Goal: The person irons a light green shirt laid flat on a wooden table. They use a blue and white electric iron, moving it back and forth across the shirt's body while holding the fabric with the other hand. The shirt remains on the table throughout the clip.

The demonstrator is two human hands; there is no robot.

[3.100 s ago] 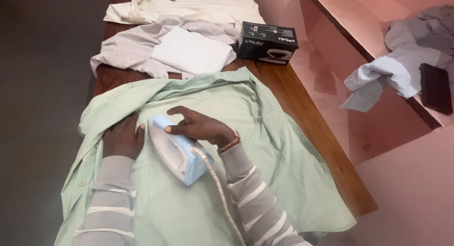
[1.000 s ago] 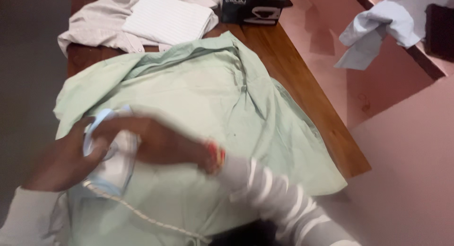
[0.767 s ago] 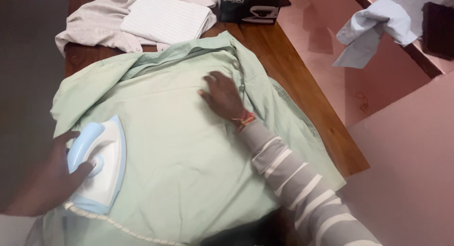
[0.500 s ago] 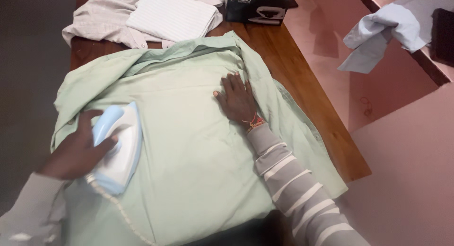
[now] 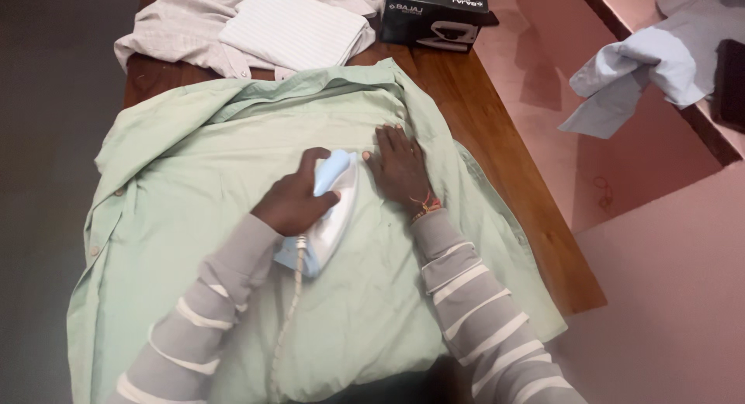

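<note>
Left hand (image 5: pixel 293 202) is gripping an iron (image 5: pixel 326 211) on a green shirt (image 5: pixel 194 187); right hand (image 5: pixel 400 165) is pressing flat, fingers spread, beside it.

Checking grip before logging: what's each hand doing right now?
Left hand: closed around the iron handle.
Right hand: open, flat on the green shirt.

Dim, soft indoor light, mild overall softness, faint shadows, no glare.
</note>
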